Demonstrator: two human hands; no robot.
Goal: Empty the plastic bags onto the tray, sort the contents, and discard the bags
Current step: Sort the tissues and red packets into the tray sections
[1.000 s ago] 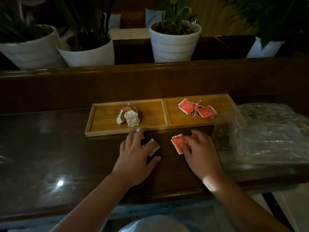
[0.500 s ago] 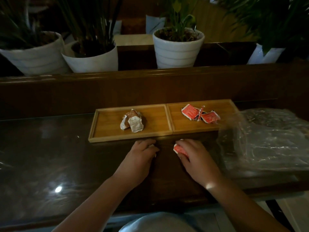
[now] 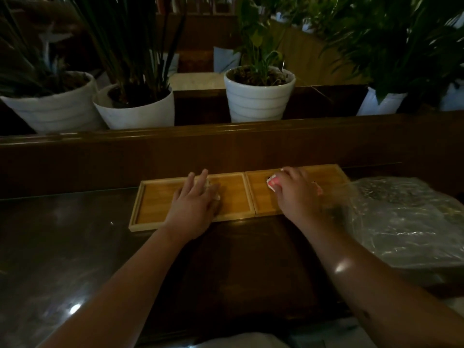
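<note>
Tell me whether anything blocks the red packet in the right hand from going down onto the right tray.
Nothing visible does. The right hand holds the red packet directly over the right tray, whose wood below looks bare.

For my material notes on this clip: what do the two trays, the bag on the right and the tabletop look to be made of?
Left tray and right tray: light wood, possibly bamboo, with a matte honey tone and faint grain. Bag: thin clear plastic film, crinkled, with soft highlights. Tabletop: dark and glossy; it mirrors lights, so likely polished or glass-topped wood, though I can't tell which.
</note>
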